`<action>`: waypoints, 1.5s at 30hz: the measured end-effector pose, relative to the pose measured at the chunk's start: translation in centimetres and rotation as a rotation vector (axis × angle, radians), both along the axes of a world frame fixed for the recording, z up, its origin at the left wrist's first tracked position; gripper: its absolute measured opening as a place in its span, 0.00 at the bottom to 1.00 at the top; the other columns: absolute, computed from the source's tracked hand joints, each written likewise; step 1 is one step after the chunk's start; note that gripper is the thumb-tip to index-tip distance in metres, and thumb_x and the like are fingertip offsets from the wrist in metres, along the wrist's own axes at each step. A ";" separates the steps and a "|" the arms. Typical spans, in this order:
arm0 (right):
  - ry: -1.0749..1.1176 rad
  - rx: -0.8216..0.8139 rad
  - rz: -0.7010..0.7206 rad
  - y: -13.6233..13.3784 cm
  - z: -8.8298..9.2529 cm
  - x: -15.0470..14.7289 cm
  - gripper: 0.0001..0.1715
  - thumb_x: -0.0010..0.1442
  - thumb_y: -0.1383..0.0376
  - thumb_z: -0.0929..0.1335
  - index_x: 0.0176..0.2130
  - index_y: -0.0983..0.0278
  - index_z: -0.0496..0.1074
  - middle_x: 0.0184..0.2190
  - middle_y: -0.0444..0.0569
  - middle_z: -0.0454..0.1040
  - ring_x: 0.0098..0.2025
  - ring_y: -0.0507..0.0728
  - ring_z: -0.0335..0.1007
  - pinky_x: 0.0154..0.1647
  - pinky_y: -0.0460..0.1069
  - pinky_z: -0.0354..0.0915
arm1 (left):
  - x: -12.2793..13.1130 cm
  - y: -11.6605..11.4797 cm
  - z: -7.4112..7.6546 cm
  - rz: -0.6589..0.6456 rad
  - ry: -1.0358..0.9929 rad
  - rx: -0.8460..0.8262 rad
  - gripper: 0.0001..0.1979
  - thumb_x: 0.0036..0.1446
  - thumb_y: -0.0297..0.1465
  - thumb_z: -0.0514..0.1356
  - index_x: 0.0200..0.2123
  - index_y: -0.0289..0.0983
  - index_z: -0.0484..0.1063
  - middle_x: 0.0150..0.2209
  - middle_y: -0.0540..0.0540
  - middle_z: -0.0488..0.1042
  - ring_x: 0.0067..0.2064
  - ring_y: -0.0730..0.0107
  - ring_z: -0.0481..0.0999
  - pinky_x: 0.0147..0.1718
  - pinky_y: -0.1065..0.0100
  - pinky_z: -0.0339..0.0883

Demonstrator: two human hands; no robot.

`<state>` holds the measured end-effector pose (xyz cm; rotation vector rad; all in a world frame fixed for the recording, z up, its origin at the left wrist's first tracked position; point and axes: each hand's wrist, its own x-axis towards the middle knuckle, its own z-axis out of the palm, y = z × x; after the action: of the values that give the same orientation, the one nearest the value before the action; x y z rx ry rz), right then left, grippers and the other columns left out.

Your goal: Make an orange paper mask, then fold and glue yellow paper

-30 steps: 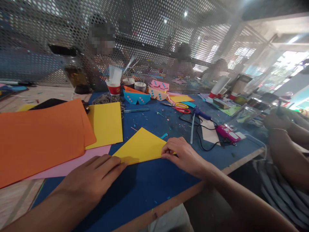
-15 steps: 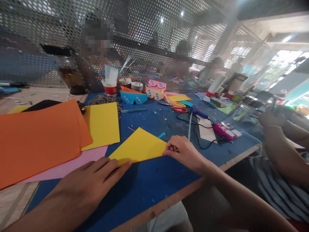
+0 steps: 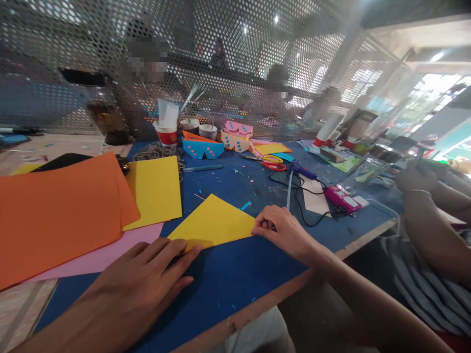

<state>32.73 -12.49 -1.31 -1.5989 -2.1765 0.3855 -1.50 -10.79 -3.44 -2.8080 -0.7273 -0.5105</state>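
A yellow sheet folded into a triangle (image 3: pixel 217 220) lies on the blue tabletop (image 3: pixel 235 274), its peak pointing away from me. My left hand (image 3: pixel 154 269) rests with fingers spread, the fingertips on the triangle's left part and near edge. At the right corner, my right hand (image 3: pixel 275 225) has its fingers closed in a pinch on the yellow paper. Left of the triangle are orange sheets (image 3: pixel 59 211), a flat yellow sheet (image 3: pixel 156 191) and a pink sheet (image 3: pixel 99 255) partly under them.
Farther back are a blue paper crown (image 3: pixel 203 148), red scissors (image 3: pixel 274 165), a pen (image 3: pixel 203 168) and a red-white cup (image 3: pixel 167 135). A purple glue gun (image 3: pixel 303 171) with its black cord lies right of centre. Another person's arm (image 3: pixel 423 211) is at the right.
My left thumb has come into view below the fingers, which still touch the paper. My right hand keeps its pinch at the corner. The view has shifted slightly.
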 end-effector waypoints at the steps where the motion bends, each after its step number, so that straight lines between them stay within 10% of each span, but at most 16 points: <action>1: 0.004 0.000 -0.001 0.0 0.0 0.0 0.08 0.66 0.61 0.74 0.35 0.60 0.76 0.33 0.42 0.76 0.40 0.54 0.71 0.44 0.52 0.56 | 0.0 0.0 0.0 0.002 0.002 0.009 0.22 0.70 0.41 0.55 0.63 0.44 0.71 0.50 0.43 0.81 0.45 0.53 0.77 0.40 0.57 0.68; 25: -0.056 0.095 -0.008 -0.6 -0.5 1.9 0.03 0.68 0.63 0.72 0.40 0.59 0.75 0.36 0.43 0.75 0.44 0.56 0.69 0.48 0.54 0.56 | 1.0 -0.3 0.7 -0.011 0.008 -0.128 0.25 0.71 0.42 0.55 0.68 0.47 0.64 0.53 0.47 0.79 0.49 0.60 0.77 0.45 0.63 0.66; 30: -0.124 0.342 0.077 -2.8 0.2 -1.2 0.11 0.74 0.68 0.63 0.51 0.61 0.74 0.46 0.50 0.75 0.48 0.58 0.68 0.51 0.56 0.59 | 1.1 -0.2 0.4 -0.004 0.034 -0.116 0.23 0.70 0.41 0.57 0.66 0.47 0.67 0.52 0.46 0.78 0.48 0.57 0.76 0.45 0.59 0.66; 36: -0.256 0.251 0.321 -4.3 1.5 -6.9 0.18 0.76 0.66 0.61 0.61 0.63 0.68 0.51 0.51 0.74 0.53 0.60 0.67 0.57 0.56 0.63 | 0.9 0.1 0.1 -0.036 0.062 -0.089 0.22 0.69 0.39 0.58 0.64 0.44 0.69 0.50 0.43 0.77 0.47 0.54 0.74 0.45 0.57 0.66; 45: -0.226 0.205 0.266 -4.1 0.8 -7.0 0.18 0.76 0.61 0.62 0.59 0.62 0.70 0.51 0.52 0.73 0.53 0.60 0.67 0.56 0.56 0.68 | 1.4 -0.6 0.0 0.023 -0.001 -0.101 0.20 0.71 0.38 0.55 0.63 0.44 0.70 0.51 0.43 0.77 0.48 0.54 0.73 0.46 0.57 0.65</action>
<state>25.78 -16.62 -0.46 -1.2998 -2.5173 0.0538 -0.14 -11.41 -3.43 -2.8887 -0.8071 -0.4837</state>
